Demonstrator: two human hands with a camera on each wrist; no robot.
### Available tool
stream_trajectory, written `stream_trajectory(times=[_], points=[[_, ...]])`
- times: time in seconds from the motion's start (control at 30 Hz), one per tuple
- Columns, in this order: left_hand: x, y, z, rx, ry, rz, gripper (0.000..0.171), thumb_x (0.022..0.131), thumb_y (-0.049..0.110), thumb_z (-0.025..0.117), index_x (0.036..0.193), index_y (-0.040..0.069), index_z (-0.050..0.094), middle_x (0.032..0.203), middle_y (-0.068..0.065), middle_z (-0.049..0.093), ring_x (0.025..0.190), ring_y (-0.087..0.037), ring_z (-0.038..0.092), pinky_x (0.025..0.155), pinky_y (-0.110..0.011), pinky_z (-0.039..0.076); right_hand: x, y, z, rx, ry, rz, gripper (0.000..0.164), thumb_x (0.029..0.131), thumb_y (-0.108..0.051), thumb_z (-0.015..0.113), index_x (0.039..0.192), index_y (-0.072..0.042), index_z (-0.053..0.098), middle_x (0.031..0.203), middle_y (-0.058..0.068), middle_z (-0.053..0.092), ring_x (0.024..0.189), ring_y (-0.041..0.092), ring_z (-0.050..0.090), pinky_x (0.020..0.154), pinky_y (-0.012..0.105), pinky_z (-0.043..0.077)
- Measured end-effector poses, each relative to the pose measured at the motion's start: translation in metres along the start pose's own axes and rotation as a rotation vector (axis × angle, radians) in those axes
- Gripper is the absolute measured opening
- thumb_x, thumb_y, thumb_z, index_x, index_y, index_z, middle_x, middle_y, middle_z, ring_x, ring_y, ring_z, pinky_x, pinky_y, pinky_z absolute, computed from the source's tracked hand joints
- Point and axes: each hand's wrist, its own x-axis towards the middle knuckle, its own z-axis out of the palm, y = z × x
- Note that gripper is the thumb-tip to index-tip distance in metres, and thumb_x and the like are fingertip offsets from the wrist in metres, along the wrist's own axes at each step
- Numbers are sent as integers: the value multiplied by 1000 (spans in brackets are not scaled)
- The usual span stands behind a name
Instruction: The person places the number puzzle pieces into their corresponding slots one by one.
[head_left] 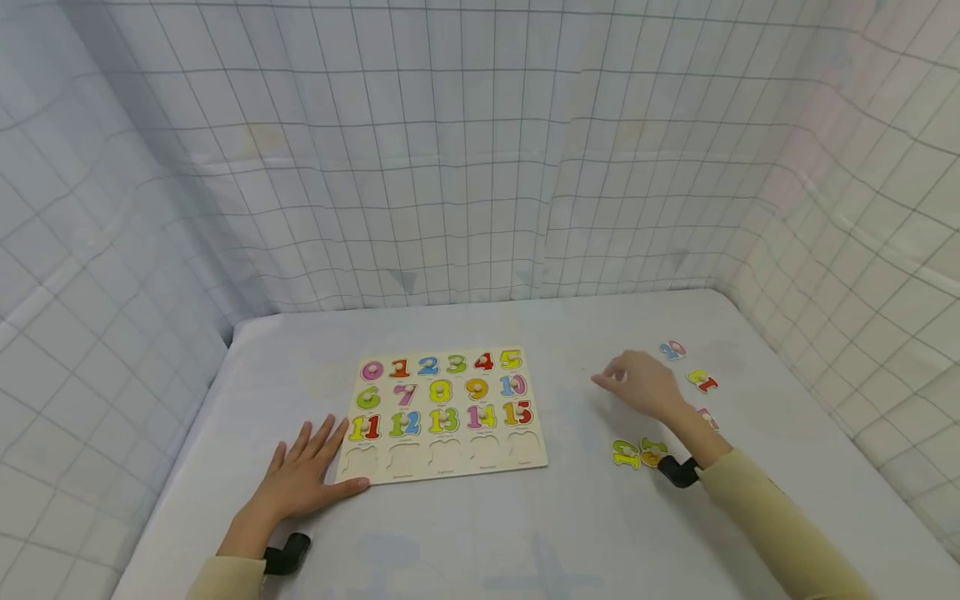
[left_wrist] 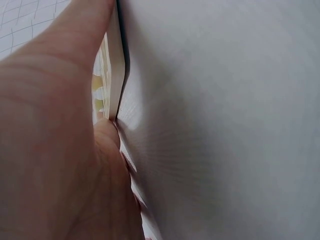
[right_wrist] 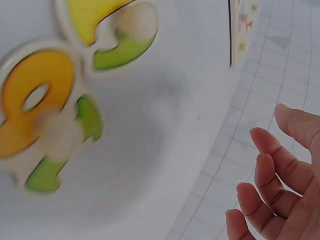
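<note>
My left hand [head_left: 303, 475] lies spread on the table at the near left corner of a wooden number puzzle board [head_left: 480, 469]. Its thumb runs along the front edge, and in the left wrist view the hand meets the side of the board [left_wrist: 116, 75]. Number pieces from 0 to 15 fill the upper three rows; the front row shows bare recesses. Over the table to the right of the board hovers my right hand [head_left: 641, 385], its fingers loosely bent and holding nothing. In the right wrist view, its fingers [right_wrist: 270, 175] are apart from the thumb.
Near the right wrist lie a yellow-green number piece [head_left: 626, 454] and an orange-green one [head_left: 654, 447]. Farther right are a blue-pink piece [head_left: 672, 350], a yellow-red piece [head_left: 702, 381] and a pink one [head_left: 707, 417] partly hidden by the arm. Grid-patterned cloth [head_left: 480, 167] walls the table.
</note>
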Motion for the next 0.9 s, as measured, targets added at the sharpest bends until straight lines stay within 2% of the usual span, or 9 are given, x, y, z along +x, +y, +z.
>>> stream_trajectory(times=[0.1,0.2,0.3,0.4,0.5,0.67,0.8,0.9], points=[[2,-5,4,3,0,2,106,76,73,58,153,11,20,155,-18,14,140,-45,1,102,-68,-4,-19,18,-15,3,-40,92,37,88,-46,63,78,-11,70,73,-1,59,61,15,50,48,28,41],[4,-11,8,5,1,6,107,75,76,55,154,15,15,156,-17,12,140,-44,-1,102,-68,-7,-38,26,-25,-20,-111,157,39,87,-46,64,68,-12,65,61,-4,51,54,14,46,46,28,35],[5,-14,9,8,5,9,108,75,78,53,154,17,12,156,-17,11,140,-43,-2,102,-68,-7,-57,27,-26,-59,-192,210,38,85,-46,66,66,-13,65,57,-6,48,53,14,45,46,28,34],[4,-14,10,2,1,13,108,75,77,53,154,17,13,156,-17,12,140,-44,-1,102,-68,-7,-72,24,-20,-75,-239,249,36,82,-47,69,69,-13,68,60,-6,52,55,15,47,47,28,37],[1,-8,6,-6,-9,8,106,76,75,56,153,12,18,155,-19,13,139,-45,1,102,-68,-5,-81,21,-12,-86,-244,278,37,81,-46,71,66,-13,66,58,-5,53,55,15,47,47,28,36],[-4,5,-2,-5,-20,2,103,77,69,61,151,6,24,154,-21,16,138,-48,5,102,-69,-1,-90,18,-4,-97,-206,298,35,81,-42,71,63,-13,61,55,-5,50,53,14,46,46,28,35],[-5,7,-4,7,-23,-6,104,77,69,60,151,7,24,155,-20,15,138,-47,5,103,-68,-1,-93,15,-2,-97,-175,296,34,82,-38,71,61,-13,59,54,-5,48,52,14,45,45,27,34],[-3,5,-4,-5,2,4,103,76,68,62,150,6,25,154,-21,17,138,-48,5,102,-69,-1,-94,13,0,-99,-151,288,34,83,-34,71,61,-12,58,54,-4,47,51,15,44,44,27,34]])
